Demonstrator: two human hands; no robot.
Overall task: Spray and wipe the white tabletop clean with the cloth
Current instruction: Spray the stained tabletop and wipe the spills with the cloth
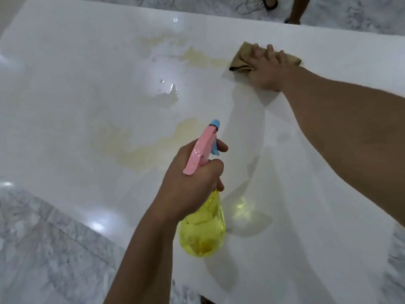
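The white tabletop fills most of the view, with yellowish stains near its middle and further back, and a small puddle. My left hand grips a spray bottle with a yellow body and pink head, one finger on the blue trigger, held above the table's near part. My right hand presses flat with spread fingers on a crumpled tan cloth at the far right of the table, beside the end of a stain.
Grey marble floor lies around the table at lower left and at the back. Another person's foot and leg stand beyond the far edge. The table's near edge runs diagonally at lower left.
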